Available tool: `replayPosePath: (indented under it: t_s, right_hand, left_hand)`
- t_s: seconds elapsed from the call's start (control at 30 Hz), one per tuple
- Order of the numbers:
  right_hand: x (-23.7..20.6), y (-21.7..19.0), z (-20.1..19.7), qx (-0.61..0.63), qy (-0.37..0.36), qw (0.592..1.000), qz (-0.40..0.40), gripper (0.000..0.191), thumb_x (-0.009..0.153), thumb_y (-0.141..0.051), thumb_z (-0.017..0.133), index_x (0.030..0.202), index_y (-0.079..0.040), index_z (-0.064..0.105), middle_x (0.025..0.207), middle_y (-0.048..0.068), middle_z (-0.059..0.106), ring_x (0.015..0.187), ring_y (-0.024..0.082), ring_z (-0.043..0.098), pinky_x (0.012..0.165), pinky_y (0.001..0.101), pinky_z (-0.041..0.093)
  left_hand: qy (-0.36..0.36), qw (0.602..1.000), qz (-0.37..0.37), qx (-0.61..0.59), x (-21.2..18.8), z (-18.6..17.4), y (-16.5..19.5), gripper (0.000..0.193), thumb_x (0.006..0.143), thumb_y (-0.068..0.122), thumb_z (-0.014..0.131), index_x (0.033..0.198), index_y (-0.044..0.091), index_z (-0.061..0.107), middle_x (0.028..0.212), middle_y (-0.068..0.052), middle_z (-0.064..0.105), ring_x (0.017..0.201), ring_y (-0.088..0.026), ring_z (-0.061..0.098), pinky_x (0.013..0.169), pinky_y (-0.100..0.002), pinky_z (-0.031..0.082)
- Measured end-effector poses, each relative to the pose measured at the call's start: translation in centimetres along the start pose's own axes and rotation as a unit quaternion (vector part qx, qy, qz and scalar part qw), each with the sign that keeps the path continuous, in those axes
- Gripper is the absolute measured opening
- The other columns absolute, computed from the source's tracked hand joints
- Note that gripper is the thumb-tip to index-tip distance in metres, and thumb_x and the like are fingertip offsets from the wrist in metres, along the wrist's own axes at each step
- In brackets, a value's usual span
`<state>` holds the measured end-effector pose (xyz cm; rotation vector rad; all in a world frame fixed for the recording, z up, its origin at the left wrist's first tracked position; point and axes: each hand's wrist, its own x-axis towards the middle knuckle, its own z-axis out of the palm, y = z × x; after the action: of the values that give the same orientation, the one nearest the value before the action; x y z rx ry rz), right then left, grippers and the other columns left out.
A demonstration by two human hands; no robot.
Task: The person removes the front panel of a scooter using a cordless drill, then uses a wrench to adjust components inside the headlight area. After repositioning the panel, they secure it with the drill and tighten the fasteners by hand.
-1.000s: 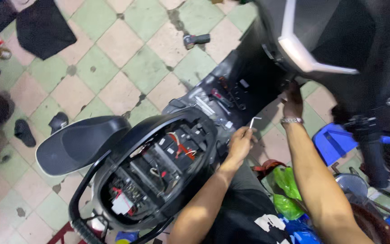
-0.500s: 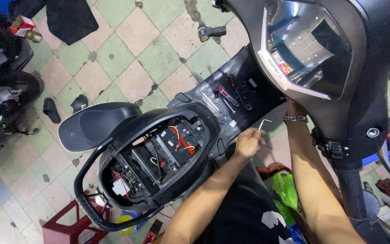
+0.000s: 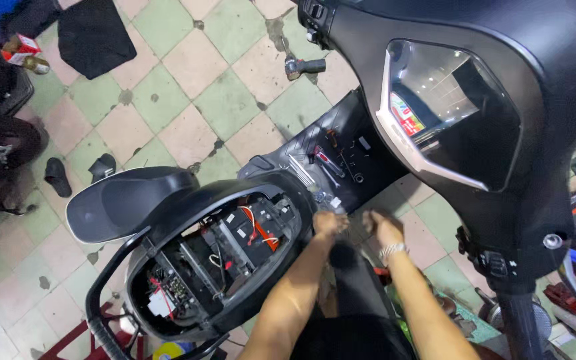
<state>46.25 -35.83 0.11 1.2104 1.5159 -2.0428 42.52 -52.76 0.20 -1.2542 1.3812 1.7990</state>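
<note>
Since a moment ago your left hand [image 3: 329, 222] and right hand [image 3: 381, 228] have dropped together beside the scooter footboard [image 3: 341, 143], blurred, so grip cannot be told.

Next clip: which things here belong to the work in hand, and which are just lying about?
In use: left hand, right hand, scooter footboard, hand tools on it, open under-seat bay.

Lying about: power tool on the floor, black cloth, sandals, raised seat.

The black scooter [image 3: 368, 153] is standing on the tiled floor, its seat [image 3: 125, 200] tipped up, exposing the open compartment [image 3: 221, 260] with battery and red wires; small tools [image 3: 331, 163] are lying scattered on its footboard.
</note>
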Motion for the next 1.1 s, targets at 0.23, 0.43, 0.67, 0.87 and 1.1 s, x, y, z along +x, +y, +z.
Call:
replayPosePath:
  t_s: [0.23, 0.43, 0.67, 0.87, 1.1]
  right_hand:
    - [-4.7, 4.0, -2.6, -0.105, -0.077, 0.986, 0.105, 0.021, 0.096, -0.015, 0.062, 0.108, -0.003, 0.073, 0.089, 0.011, 0.077, 0.068, 0.020, 0.070, 0.058, 0.0303, 0.050]
    - [-6.6, 1.2, -5.2, -0.217, -0.028, 0.968, 0.125, 0.028, 0.102, -0.023, 0.061, 0.112, 0.000, 0.075, 0.091, 0.014, 0.074, 0.068, 0.020, 0.060, 0.061, 0.0342, 0.048]
    - [-6.7, -2.1, -10.3, 0.010, 0.016, 1.000, 0.009, 0.023, 0.097, -0.011, 0.062, 0.114, 0.003, 0.068, 0.095, 0.011, 0.075, 0.077, 0.019, 0.068, 0.069, 0.0324, 0.055]
    - [-4.8, -7.8, -16.3, -0.013, 0.036, 0.999, 0.012, 0.025, 0.097, -0.013, 0.063, 0.115, 0.003, 0.069, 0.096, 0.012, 0.076, 0.077, 0.019, 0.069, 0.068, 0.0309, 0.055]
    - [3.9, -19.5, -24.4, -0.044, -0.059, 0.997, 0.033, 0.027, 0.096, -0.014, 0.062, 0.117, 0.002, 0.068, 0.096, 0.013, 0.076, 0.076, 0.021, 0.073, 0.067, 0.0299, 0.056]
  left_hand:
    - [0.069, 0.988, 0.006, 0.139, 2.1, 0.6, 3.7, 0.025, 0.095, 0.025, 0.066, 0.105, 0.003, 0.069, 0.095, -0.016, 0.074, 0.072, -0.026, 0.072, 0.059, -0.042, 0.059]
    - [-0.102, 0.992, 0.031, 0.070, -3.1, 1.9, 0.3, 0.023, 0.094, 0.017, 0.055, 0.104, 0.003, 0.071, 0.093, -0.016, 0.074, 0.074, -0.027, 0.073, 0.063, -0.039, 0.061]
    - [-0.219, 0.969, -0.043, 0.106, -7.9, 5.5, -5.0, 0.024, 0.097, 0.021, 0.057, 0.111, 0.006, 0.070, 0.104, -0.012, 0.076, 0.086, -0.020, 0.074, 0.070, -0.033, 0.059]
    - [-0.285, 0.947, -0.020, 0.149, -10.1, 13.8, -6.0, 0.027, 0.097, 0.020, 0.056, 0.113, 0.004, 0.069, 0.104, -0.013, 0.075, 0.083, -0.020, 0.073, 0.068, -0.032, 0.058]
    - [-0.256, 0.958, 0.092, 0.093, -8.9, 21.7, -4.4, 0.021, 0.097, 0.016, 0.058, 0.109, 0.003, 0.069, 0.098, -0.011, 0.075, 0.081, -0.018, 0.072, 0.069, -0.030, 0.057]
